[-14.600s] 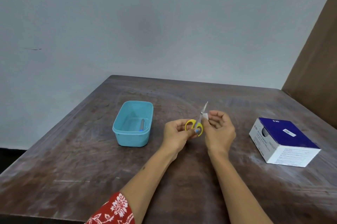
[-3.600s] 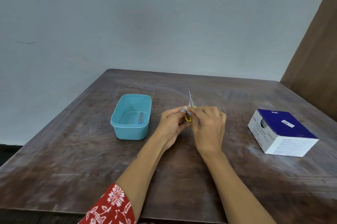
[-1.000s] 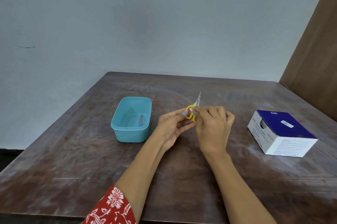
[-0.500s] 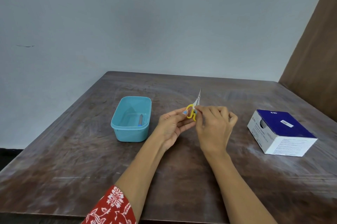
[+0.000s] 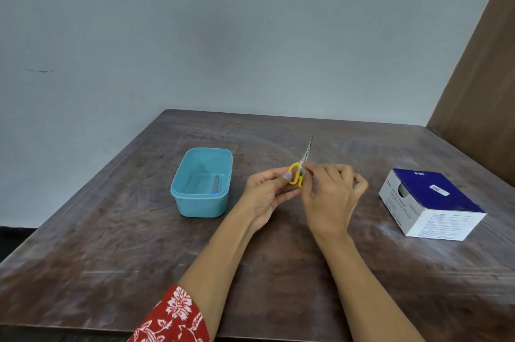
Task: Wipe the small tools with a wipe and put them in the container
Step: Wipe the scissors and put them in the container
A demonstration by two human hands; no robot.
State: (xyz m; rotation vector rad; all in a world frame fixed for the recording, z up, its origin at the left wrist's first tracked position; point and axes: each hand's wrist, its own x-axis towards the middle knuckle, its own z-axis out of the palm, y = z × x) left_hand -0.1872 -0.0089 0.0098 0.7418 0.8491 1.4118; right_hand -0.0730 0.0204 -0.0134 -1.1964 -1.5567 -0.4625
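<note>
My small scissors, yellow-handled with thin closed blades, stand tilted, tips toward one o'clock. A bit of white wipe sits where handles meet blades. The teal container lies at nine o'clock of them, open, with a slim blue-ended tool lying inside.

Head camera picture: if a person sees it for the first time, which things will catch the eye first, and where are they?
Probably the small yellow-handled scissors at the table's centre: the left hand holds the handles, blades pointing up and away, while the right hand pinches a white wipe against them. To the left stands a turquoise container with one small tool inside. To the right lies a blue and white box.
</note>
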